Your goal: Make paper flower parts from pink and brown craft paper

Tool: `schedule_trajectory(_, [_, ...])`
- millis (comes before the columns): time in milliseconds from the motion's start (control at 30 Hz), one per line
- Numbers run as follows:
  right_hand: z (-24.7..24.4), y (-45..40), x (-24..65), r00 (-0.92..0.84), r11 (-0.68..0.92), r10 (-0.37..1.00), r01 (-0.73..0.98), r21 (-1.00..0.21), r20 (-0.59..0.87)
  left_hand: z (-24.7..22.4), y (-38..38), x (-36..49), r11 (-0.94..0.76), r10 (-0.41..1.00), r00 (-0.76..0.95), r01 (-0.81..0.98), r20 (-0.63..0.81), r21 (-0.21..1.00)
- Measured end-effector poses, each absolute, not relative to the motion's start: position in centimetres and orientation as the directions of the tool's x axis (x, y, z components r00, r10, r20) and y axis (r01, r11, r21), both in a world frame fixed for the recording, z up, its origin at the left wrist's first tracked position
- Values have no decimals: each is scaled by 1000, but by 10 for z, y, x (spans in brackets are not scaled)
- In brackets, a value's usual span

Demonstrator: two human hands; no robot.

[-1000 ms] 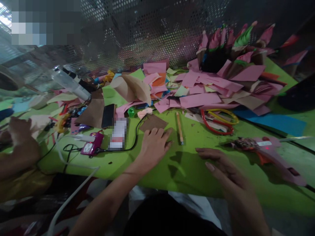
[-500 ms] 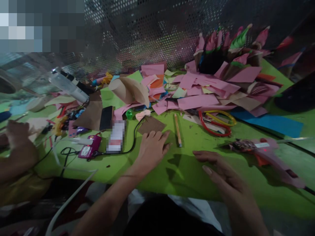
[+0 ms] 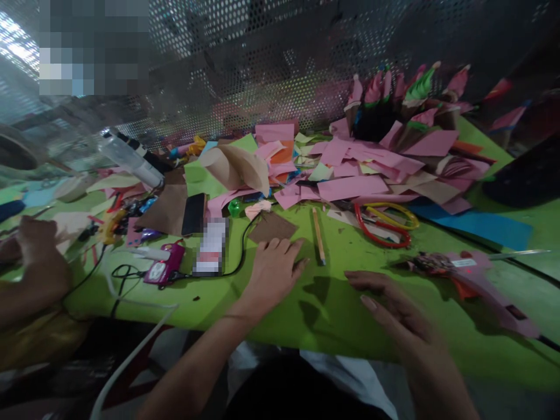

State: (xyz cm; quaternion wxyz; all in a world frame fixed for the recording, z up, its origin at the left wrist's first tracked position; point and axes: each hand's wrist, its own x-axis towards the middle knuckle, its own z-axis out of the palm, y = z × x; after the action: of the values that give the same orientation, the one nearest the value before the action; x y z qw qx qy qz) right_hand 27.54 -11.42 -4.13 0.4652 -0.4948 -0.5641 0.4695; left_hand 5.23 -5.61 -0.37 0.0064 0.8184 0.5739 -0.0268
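My left hand (image 3: 275,269) rests open, palm down, on the green table, its fingertips at the lower edge of a brown paper square (image 3: 276,226). To the right of it lies a yellow pencil (image 3: 318,236). My right hand (image 3: 394,306) hovers open near the front of the table, thumb and fingers apart, with nothing between them. Farther right is a pink glue gun (image 3: 485,286) with a dirty nozzle. Scissors with red and yellow handles (image 3: 382,224) sit behind my right hand.
Pink paper pieces (image 3: 354,186) and a rolled tan sheet (image 3: 236,166) cover the back. At left are a phone (image 3: 193,214), a magenta device (image 3: 164,264) with cables, and another person's hand (image 3: 39,245). Blue paper (image 3: 481,224) lies at right.
The view has shifted slightly, moving the table items a little in the picture. Both my hands keep nearly the same open poses, and nothing has been picked up.
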Motion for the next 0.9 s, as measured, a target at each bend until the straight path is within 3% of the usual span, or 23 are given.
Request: schedule_trajectory(900, [-42, -115, 276, -93, 63, 994, 129, -990, 51, -3, -60, 48, -322, 938, 328, 944, -113, 63])
